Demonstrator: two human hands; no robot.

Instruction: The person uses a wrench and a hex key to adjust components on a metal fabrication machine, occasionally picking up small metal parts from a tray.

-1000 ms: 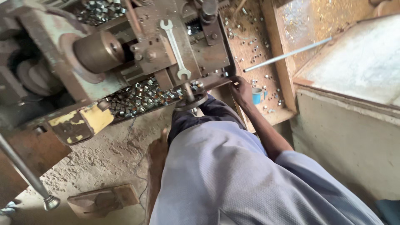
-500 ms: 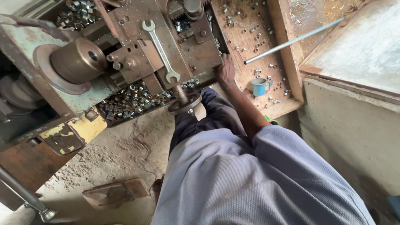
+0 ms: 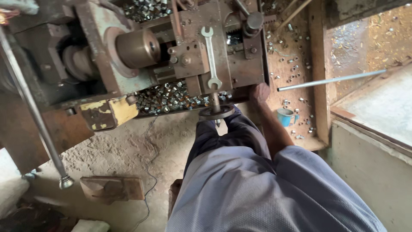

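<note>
My right hand (image 3: pixel 259 92) reaches forward to the lower right corner of a rusty metal machine (image 3: pixel 240 71), with its fingers curled on the edge there. A small round handwheel (image 3: pixel 216 112) sticks out just to the left of the hand. An open-ended wrench (image 3: pixel 211 58) lies on the machine's plate above the wheel. A trough of shiny metal nuts (image 3: pixel 171 98) runs along the machine's front. My left hand is out of sight behind my grey shirt (image 3: pixel 266 193) and dark trousers.
A blue cup (image 3: pixel 285 117) stands on a wooden board (image 3: pixel 296 51) strewn with loose nuts, right of the hand. A thin metal rod (image 3: pixel 330 80) juts in from the right above a concrete ledge (image 3: pixel 377 111). A long lever (image 3: pixel 32 107) hangs at left; a wooden block (image 3: pixel 111 189) lies on the dirt floor.
The view has swung, so the machine sits lower and more central in frame. My right hand stays at the same corner of the machine.
</note>
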